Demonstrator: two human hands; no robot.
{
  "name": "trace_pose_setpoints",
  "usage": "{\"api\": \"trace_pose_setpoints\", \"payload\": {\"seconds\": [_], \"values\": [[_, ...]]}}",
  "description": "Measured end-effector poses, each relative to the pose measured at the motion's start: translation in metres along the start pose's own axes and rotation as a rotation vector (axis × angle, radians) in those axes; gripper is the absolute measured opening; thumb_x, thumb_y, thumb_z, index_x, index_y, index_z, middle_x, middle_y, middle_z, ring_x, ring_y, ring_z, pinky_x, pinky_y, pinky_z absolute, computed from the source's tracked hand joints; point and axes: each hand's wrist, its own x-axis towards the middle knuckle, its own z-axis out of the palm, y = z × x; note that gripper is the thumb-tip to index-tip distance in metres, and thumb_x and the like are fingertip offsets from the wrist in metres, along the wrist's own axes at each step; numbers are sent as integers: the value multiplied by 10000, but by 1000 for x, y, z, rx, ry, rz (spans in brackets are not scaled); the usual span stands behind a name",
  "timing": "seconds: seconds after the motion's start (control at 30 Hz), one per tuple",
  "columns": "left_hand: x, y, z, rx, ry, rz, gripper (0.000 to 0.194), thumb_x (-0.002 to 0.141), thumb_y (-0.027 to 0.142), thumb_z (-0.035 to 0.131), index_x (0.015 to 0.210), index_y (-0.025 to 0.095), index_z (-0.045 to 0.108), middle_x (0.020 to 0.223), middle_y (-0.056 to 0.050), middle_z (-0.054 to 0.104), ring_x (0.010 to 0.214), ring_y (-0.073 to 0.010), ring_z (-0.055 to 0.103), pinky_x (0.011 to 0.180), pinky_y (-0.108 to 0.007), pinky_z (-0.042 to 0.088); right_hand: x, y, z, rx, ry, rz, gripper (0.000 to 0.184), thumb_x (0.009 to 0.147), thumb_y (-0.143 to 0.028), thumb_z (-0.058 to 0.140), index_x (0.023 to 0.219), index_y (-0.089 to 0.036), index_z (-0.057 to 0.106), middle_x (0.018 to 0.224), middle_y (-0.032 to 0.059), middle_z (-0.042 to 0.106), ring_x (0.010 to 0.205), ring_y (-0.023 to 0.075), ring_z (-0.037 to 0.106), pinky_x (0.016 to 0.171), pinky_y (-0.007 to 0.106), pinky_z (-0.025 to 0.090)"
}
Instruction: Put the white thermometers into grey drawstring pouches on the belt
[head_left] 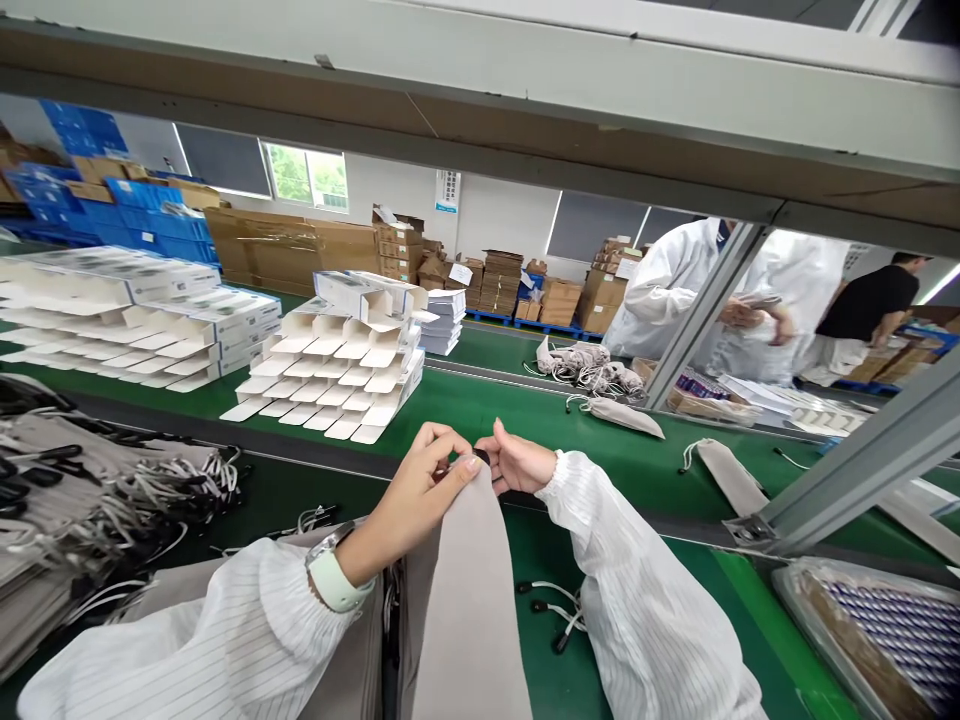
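A long grey drawstring pouch [472, 590] stretches from the bottom edge up to my hands. My left hand [431, 475] is closed, pinching the pouch's far end between thumb and fingers. A small dark piece [482, 456] shows at that end; I cannot make out what it is. Just right of it is my right hand [517, 462], thumb raised apart from the fingers, whose tips are partly hidden by the pouch edge. White cords with black stoppers [561, 618] lie on the green surface below my right wrist. More grey pouches [352, 640] lie under my left forearm.
Heaped grey pouches [67, 500] with cords fill the left. Stacked white open boxes [337, 375] stand beyond on the green belt [495, 400]. Single pouches [622, 415] lie on the belt. A metal post [840, 470] and a plastic-wrapped tray [795, 600] are at right; co-workers stand behind.
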Motion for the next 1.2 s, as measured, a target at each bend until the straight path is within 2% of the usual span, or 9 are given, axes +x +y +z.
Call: {"api": "trace_pose_setpoints", "payload": {"seconds": [0.1, 0.23, 0.4, 0.6, 0.73, 0.83, 0.93, 1.13, 1.2], "values": [[-1, -1, 3, -7, -19, -14, 196, 834, 372, 405, 791, 188, 456, 863, 0, 306, 622, -83, 374, 523, -198, 335, 1, 1, -1, 71, 67, -40, 515, 729, -659, 280, 707, -169, 436, 642, -17, 533, 530, 85, 541, 487, 230, 451], [-2, -2, 4, -16, -35, -6, 201, 839, 370, 395, 784, 186, 456, 872, -3, 302, 655, -90, 386, 537, -197, 341, 2, 3, -3, 36, 27, -23, 499, 726, -657, 291, 707, -177, 426, 627, -21, 525, 512, 99, 538, 407, 227, 446], [1, -5, -2, -18, -8, 6, 229, 839, 392, 384, 767, 184, 445, 850, -5, 345, 703, -115, 400, 575, -209, 346, 5, 8, -6, -39, -40, 38, 550, 714, -674, 280, 730, -158, 470, 652, 19, 543, 478, 91, 517, 268, 128, 291], [3, -14, 0, -36, -66, -6, 218, 826, 387, 415, 745, 185, 405, 808, 17, 360, 641, -96, 363, 564, -203, 317, 5, 11, -8, -79, 7, 22, 631, 712, -682, 270, 795, -124, 554, 644, 31, 536, 440, 55, 465, 268, 108, 220], [3, -22, 1, -62, -102, -71, 195, 834, 368, 395, 755, 196, 349, 698, 44, 362, 520, -75, 301, 468, -184, 263, 7, 14, -8, -139, 47, 50, 684, 706, -696, 242, 798, -114, 590, 580, 27, 528, 366, 40, 396, 258, 120, 156], [3, -25, -2, -16, -68, -142, 210, 833, 384, 387, 745, 201, 334, 576, 68, 295, 449, -70, 247, 410, -182, 190, 8, 15, -6, -273, 23, 109, 766, 713, -702, 178, 810, -93, 633, 459, 9, 477, 324, 34, 327, 273, 137, 150], [3, -24, -5, 37, -42, -147, 232, 820, 400, 405, 724, 196, 346, 553, 71, 284, 434, -66, 249, 401, -179, 174, 6, 14, 0, -448, 41, 101, 765, 721, -691, 189, 775, -94, 665, 393, -18, 407, 328, 28, 282, 298, 149, 164], [5, -19, -12, 85, 86, -111, 230, 808, 402, 412, 722, 193, 371, 613, 58, 365, 441, -64, 286, 417, -178, 202, 3, 6, 21, -571, -46, 52, 741, 709, -693, 224, 697, -104, 674, 470, 9, 497, 368, 31, 279, 336, 174, 190], [5, -17, -15, 156, 76, -97, 247, 815, 416, 385, 716, 190, 386, 618, 45, 395, 468, -82, 336, 441, -189, 230, 1, 0, 19, -604, 114, -20, 713, 729, -669, 233, 684, -105, 667, 460, 7, 506, 339, 29, 268, 339, 183, 202]]}}
